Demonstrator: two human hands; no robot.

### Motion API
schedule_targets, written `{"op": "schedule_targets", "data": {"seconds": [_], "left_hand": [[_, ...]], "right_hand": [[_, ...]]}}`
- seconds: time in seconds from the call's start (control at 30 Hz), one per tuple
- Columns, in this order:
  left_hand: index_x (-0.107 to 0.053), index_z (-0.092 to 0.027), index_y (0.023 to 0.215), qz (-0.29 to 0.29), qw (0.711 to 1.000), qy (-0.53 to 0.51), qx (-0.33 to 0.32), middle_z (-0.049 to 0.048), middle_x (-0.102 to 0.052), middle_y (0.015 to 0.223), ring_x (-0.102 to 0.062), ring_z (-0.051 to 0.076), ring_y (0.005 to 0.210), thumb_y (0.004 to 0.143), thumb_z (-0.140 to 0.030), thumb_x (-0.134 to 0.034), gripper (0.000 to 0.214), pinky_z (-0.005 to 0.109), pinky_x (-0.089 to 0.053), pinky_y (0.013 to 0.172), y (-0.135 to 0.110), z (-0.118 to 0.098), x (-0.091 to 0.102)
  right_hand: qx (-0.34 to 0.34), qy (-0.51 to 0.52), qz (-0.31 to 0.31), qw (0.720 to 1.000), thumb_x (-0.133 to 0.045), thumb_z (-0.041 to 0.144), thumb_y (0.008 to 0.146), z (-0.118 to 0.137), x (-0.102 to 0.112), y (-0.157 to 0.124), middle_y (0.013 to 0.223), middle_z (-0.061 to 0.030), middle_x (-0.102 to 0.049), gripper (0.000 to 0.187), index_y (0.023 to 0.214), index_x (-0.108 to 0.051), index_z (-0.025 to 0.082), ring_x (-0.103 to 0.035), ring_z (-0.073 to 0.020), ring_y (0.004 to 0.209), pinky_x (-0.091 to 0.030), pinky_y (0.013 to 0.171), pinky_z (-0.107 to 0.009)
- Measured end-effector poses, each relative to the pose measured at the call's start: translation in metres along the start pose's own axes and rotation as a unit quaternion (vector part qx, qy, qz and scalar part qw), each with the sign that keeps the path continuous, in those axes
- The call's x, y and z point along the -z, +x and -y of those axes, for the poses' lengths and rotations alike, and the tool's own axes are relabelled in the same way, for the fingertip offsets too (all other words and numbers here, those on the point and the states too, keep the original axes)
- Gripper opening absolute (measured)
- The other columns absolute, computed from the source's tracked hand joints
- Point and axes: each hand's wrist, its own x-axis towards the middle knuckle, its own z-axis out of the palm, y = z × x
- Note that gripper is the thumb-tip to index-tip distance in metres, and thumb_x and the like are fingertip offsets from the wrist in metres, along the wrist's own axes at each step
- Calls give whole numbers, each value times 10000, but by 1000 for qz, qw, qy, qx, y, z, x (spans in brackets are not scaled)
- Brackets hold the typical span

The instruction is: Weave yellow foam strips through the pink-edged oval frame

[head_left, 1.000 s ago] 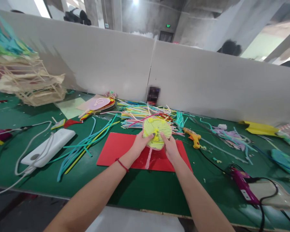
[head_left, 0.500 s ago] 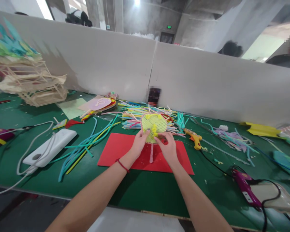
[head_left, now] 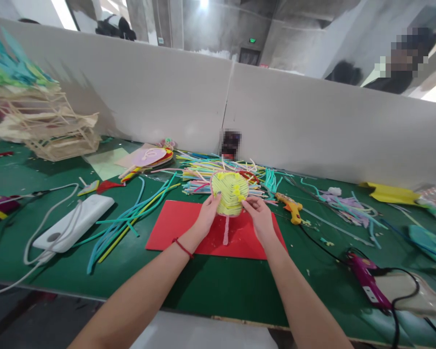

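A round yellow-green hand fan [head_left: 228, 194] with a pink rim, yellow fuzzy decorations and a pink handle [head_left: 225, 231] is held upright over a red sheet [head_left: 189, 232]. My left hand [head_left: 207, 215] grips its left edge, thumb in front. At the lower right edge, the fingers of my right hand [head_left: 257, 213] pinch the fan beside a small yellow fuzzy piece [head_left: 241, 198]. Whether that piece is fixed to the fan is too small to tell.
Behind the fan lies a pile of coloured fuzzy stems [head_left: 199, 174]. An orange glue gun [head_left: 293, 211] rests to the right, its cord leading to a purple device [head_left: 368, 281]. On the left are a white power strip [head_left: 76, 223], loose stems [head_left: 131, 228] and a stick structure [head_left: 61, 131].
My right hand has shifted from the fan's lower middle to its right edge, uncovering more of the face. The left hand keeps its grip. A person in the background has moved further into view.
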Motion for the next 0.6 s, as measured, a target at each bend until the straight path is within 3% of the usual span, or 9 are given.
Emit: {"op": "schedule_targets", "data": {"seconds": [0.3,0.6], "left_hand": [[-632,-140,959,4,1000,-3,1,84,-650,1089,-573,250,1037,687,-380,-669,365,382,-430,927,1,3,2],[-607,-169,1045,83,993,-71,46,94,-637,1114,-580,283,1033,700,-462,-636,453,415,-473,879,2,3,0]], "right_hand": [[-76,84,-11,993,-761,327,537,0,8,6,736,11,-667,308,795,-651,199,-590,-114,618,-433,531,-229],[-102,18,96,990,-778,300,518,13,8,-1,457,52,-529,268,725,-694,152,-380,-46,383,-238,335,-170]]}}
